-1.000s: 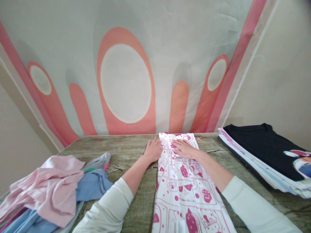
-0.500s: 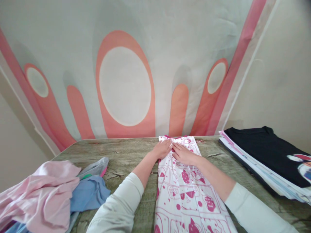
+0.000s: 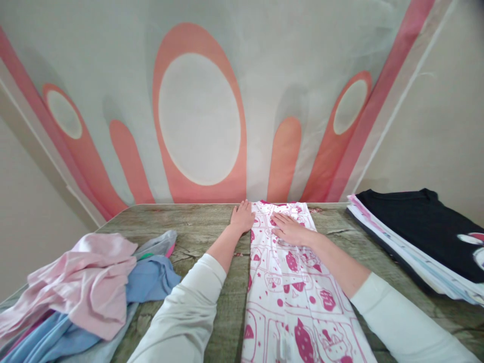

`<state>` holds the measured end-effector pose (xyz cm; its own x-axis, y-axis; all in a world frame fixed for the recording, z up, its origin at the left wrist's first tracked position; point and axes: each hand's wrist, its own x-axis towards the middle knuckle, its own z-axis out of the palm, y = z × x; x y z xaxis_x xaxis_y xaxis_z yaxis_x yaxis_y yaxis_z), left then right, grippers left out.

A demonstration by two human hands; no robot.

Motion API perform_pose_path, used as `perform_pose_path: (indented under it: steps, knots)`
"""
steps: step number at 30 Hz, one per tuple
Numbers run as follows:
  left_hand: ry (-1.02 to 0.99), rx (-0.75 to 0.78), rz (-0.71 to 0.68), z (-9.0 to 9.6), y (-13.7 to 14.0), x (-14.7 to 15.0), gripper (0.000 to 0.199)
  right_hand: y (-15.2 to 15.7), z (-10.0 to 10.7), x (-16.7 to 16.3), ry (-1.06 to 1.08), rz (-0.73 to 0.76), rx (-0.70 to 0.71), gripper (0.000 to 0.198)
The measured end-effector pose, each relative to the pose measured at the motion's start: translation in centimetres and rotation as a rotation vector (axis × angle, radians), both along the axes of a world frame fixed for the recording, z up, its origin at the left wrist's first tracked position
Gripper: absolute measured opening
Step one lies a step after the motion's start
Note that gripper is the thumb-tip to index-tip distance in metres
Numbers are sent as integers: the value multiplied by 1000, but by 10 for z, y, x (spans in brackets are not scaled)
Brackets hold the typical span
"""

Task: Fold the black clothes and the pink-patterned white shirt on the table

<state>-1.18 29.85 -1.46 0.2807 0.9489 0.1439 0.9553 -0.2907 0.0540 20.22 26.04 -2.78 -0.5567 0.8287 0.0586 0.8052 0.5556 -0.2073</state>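
A white garment with a magenta cartoon print (image 3: 280, 287) lies lengthwise on the wooden table, folded into a long strip. Its magenta-edged neckline is at the far end, near the table's back edge. My left hand (image 3: 242, 217) rests at the strip's far left edge, fingers stretched out and partly on the cloth. Flat on the upper part of the garment lies my right hand (image 3: 289, 228), its fingers extended towards the left. Neither hand grips the cloth.
To the left is a loose heap with a pink garment (image 3: 86, 282), a blue one (image 3: 151, 280) and grey cloth (image 3: 161, 243). A stack of folded clothes, topped by a black T-shirt (image 3: 416, 217), lies right on the wood-grain table (image 3: 200, 222). Behind hangs a printed backdrop (image 3: 260, 101).
My left hand has slid left from the garment's middle to its left edge, away from my right hand. The right hand stays flat on the cloth. The view has tilted slightly downward.
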Motion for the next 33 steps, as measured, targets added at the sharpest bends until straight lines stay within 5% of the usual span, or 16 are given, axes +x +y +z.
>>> perform_pose_path:
  steps: [6,13,19,26,33]
  knots:
    - [41,-51,-292,8,-47,-2,51,-1,1,0,11,-10,-10,62]
    - [54,-83,-241,16,-95,-9,49,-14,22,1,61,13,93,42]
    - [3,-124,-331,21,-141,-22,47,-68,52,-3,125,201,145,21]
    - [-46,-112,-298,21,-149,-36,50,-133,47,-7,81,410,252,29]
    - [-39,-91,-282,20,-148,-33,54,-141,44,-4,-9,468,403,24]
